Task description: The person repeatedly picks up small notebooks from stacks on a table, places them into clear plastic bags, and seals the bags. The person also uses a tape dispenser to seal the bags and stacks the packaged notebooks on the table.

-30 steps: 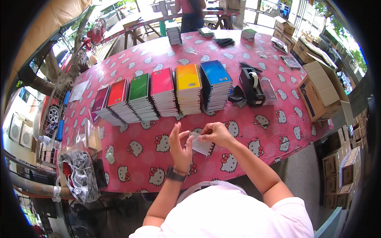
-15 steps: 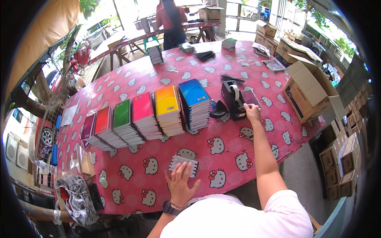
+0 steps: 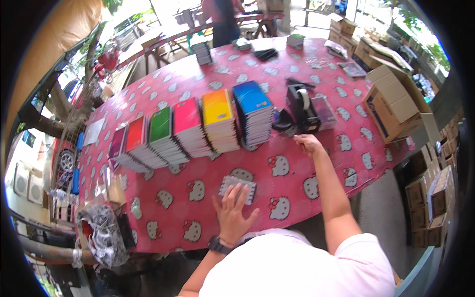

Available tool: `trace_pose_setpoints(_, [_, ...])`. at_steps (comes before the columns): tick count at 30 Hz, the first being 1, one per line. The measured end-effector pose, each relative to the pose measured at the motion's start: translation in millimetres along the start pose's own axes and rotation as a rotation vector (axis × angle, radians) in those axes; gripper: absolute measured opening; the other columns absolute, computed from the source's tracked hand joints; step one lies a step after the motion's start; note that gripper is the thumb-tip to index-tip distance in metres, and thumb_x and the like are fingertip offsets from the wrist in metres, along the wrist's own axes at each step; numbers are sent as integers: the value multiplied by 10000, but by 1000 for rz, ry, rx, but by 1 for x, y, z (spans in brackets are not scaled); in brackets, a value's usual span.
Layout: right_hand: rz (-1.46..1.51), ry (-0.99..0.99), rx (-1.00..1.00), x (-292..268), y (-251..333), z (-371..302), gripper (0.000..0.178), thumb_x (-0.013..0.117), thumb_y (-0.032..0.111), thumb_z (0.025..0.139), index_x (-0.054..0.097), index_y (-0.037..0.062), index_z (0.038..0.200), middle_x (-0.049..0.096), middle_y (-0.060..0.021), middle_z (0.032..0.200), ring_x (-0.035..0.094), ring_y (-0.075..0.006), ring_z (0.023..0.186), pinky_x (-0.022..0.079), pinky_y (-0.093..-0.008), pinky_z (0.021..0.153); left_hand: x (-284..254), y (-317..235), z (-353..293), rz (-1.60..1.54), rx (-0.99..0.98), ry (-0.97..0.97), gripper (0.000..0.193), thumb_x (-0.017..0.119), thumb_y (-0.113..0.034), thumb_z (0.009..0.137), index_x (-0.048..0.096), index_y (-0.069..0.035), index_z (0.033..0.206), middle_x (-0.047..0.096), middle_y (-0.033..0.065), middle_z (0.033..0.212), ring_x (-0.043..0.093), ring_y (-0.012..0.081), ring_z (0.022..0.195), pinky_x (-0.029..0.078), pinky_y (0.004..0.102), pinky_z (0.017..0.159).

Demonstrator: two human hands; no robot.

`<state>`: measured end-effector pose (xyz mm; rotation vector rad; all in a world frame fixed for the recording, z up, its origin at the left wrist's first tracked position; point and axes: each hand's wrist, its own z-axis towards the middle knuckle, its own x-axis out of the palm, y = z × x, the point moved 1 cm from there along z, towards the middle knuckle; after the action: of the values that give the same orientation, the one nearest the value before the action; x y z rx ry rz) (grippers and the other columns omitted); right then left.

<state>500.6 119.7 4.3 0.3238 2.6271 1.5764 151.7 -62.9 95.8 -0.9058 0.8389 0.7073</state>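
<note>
My left hand (image 3: 234, 217) lies with fingers spread over a small spiral-bound notepad (image 3: 231, 181) with a pale cover, pressing it against the table. Its fingers hide part of the pad. My right hand (image 3: 308, 143) hovers just in front of a black tape dispenser (image 3: 301, 111), thumb and fingers pinched together. Whatever sits in that pinch is too small to make out. A roll of tape (image 3: 303, 99) shows in the dispenser. Beyond my left hand runs a row of stacked spiral notebooks, among them yellow (image 3: 217, 106), pink (image 3: 187, 115) and blue (image 3: 252, 96) ones.
A pink patterned cloth covers the table (image 3: 198, 203). An open cardboard box (image 3: 391, 101) stands at the right edge. A plastic bag (image 3: 101, 232) lies at the near left corner. Black binding coils (image 3: 265, 54) rest farther back. Another person (image 3: 225, 24) stands beyond the table.
My right hand has come away from the tape dispenser, toward me and slightly left, still pinched. My left hand stays on the notepad. The whole view has shifted a little.
</note>
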Motion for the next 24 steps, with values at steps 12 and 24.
trace_pose_setpoints(12, [-1746, 1030, -500, 239, 93, -119, 627, 724, 609, 664, 646, 16, 852, 554, 1, 642, 509, -126, 585, 409, -313, 524, -16, 4, -3, 19, -77, 56, 814, 766, -443, 626, 463, -243, 1354, 214, 150, 1500, 118, 379, 1392, 144, 585, 1068])
trace_pose_setpoints(24, [-357, 315, -418, 119, -21, -105, 283, 712, 294, 814, 577, 76, 695, 508, 44, 619, 425, -77, 517, 358, -259, 463, -39, 20, 8, 156, -189, 73, 1150, 774, -462, 620, 90, -128, 1481, -19, 246, 1513, -90, 417, 1395, -2, 634, 1056])
